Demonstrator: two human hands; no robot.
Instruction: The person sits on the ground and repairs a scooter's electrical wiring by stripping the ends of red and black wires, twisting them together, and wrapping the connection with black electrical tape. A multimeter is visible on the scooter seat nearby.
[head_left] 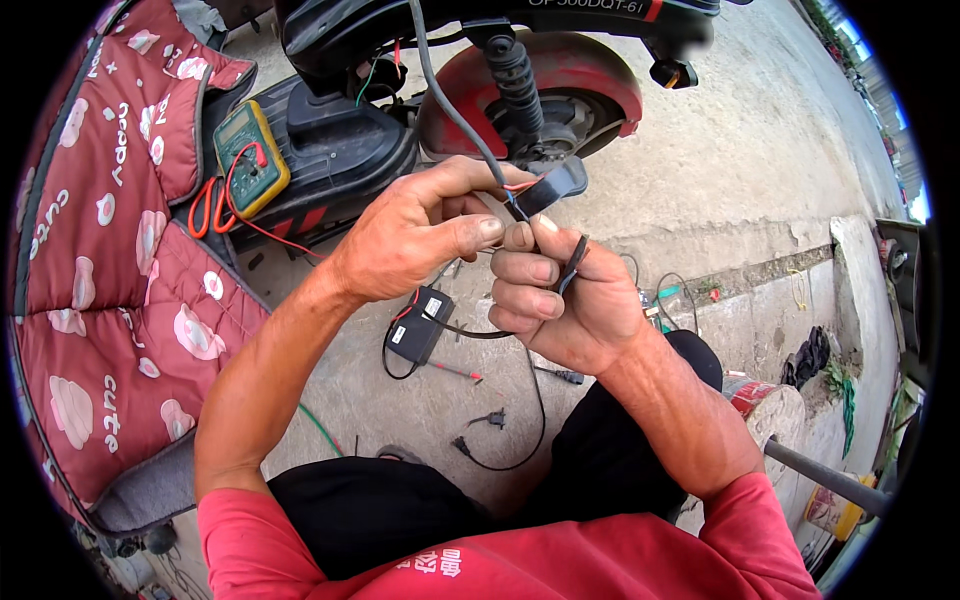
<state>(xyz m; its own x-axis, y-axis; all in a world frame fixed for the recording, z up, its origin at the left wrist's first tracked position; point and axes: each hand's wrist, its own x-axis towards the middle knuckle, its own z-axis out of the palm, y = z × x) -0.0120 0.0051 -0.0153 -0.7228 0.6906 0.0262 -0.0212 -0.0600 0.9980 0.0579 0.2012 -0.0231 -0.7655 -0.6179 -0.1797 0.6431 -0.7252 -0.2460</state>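
A thick grey cable (438, 88) comes down from the scooter and splits into thin red and dark wires (517, 187) between my hands. My left hand (425, 225) is closed, thumb and forefinger pinching near these wires. Facing it, my right hand (575, 295) is closed, its fingers curled and its thumb up by the wires. A short black cable-like strip (573, 264) passes through its fingers. Just above my right thumb is a round black piece (548, 194) with a flap-like side; whether it is a socket or a tape roll I cannot tell. My fingertips hide the wire ends.
Ahead stands the scooter with its red-rimmed wheel (622, 85). A multimeter (250, 160) lies on its black footboard. On the ground are a black charger box (418, 325), a red-handled probe (457, 372) and loose plugs (490, 420). A red patterned quilt (100, 260) hangs at left.
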